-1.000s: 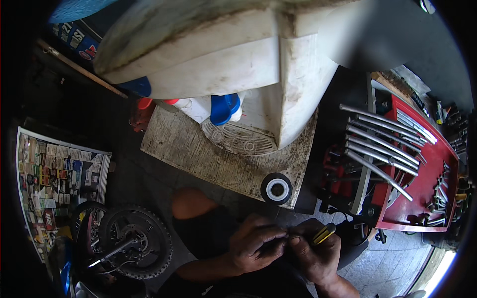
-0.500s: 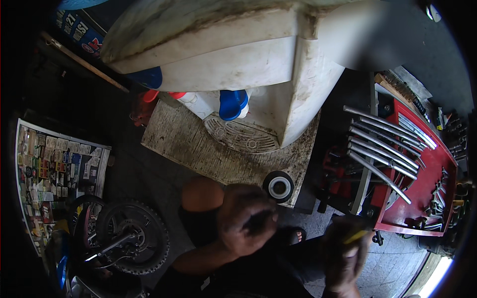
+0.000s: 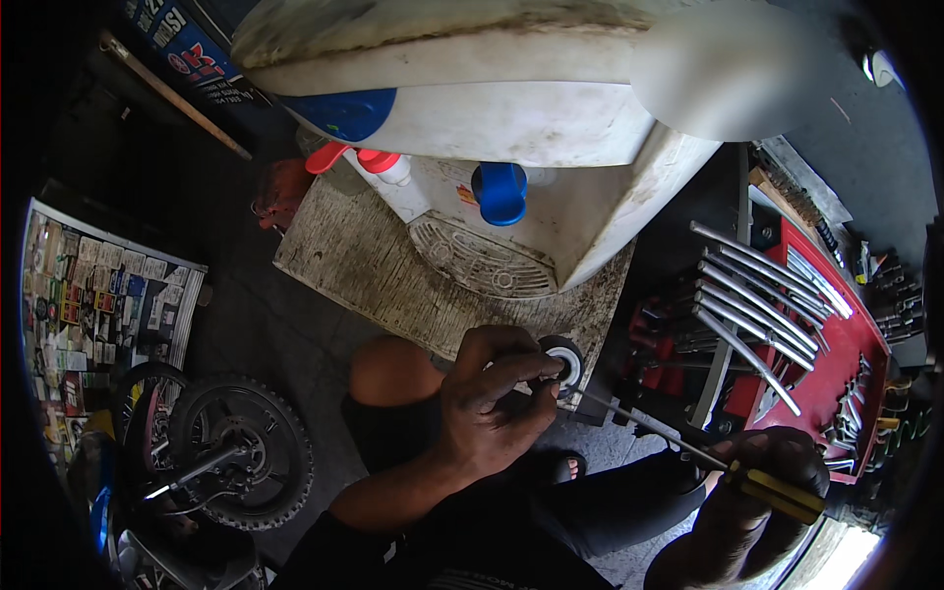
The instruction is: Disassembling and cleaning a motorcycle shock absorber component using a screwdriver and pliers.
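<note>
Beside the round bearing (image 3: 564, 360), left hand (image 3: 489, 403) pinching; right hand (image 3: 762, 492) clamped on screwdriver (image 3: 688, 450).

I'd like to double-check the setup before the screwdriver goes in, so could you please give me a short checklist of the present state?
1. Left hand grips the small round part: ok, fingertips pinch the small round black-and-white part.
2. Right hand holds the screwdriver: ok, fist closed on the yellow-and-black handle.
3. Screwdriver tip at the part: ok, shaft points toward it; contact cannot tell.
4. Part's slot or screw visible: cannot tell, fingers cover it.
5. Spare tools close by: ok, red tool tray sits to the right.
</note>
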`<state>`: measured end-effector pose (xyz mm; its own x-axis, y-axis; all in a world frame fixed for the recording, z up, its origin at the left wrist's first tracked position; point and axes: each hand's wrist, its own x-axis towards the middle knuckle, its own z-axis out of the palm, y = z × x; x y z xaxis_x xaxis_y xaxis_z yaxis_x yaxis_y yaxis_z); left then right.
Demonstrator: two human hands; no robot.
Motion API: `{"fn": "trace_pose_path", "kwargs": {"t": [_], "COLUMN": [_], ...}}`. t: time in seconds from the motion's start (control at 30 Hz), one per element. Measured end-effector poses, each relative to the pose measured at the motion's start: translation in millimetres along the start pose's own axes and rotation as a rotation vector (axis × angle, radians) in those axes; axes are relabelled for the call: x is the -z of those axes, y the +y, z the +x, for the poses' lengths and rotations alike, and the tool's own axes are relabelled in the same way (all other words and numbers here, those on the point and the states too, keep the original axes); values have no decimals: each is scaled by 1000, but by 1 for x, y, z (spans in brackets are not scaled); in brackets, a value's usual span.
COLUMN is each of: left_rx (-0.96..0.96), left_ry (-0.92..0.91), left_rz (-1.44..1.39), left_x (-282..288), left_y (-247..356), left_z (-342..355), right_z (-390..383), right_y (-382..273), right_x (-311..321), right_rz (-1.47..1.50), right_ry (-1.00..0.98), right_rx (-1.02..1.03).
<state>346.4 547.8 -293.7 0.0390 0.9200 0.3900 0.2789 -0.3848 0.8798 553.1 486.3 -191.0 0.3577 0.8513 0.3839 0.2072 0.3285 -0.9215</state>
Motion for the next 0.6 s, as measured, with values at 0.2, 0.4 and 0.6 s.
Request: {"fn": "trace_pose_path", "kwargs": {"t": [0.2,0.4,0.6], "left_rx": [-1,22,33], "left_ry": [-25,-64,-62], "left_rz": [-6,-17,-39], "left_x": [-1,0,-1], "left_y": [-2,-1,-1], "left_z": [1,3,4], "right_z": [2,4,4], "right_y": [-2,-3,-4], "right_x": [-6,-10,-13], "right_rz": [-31,-65,-48], "right_ry": [-1,-8,-28], "right_rx": [-75,-114,-149]}}
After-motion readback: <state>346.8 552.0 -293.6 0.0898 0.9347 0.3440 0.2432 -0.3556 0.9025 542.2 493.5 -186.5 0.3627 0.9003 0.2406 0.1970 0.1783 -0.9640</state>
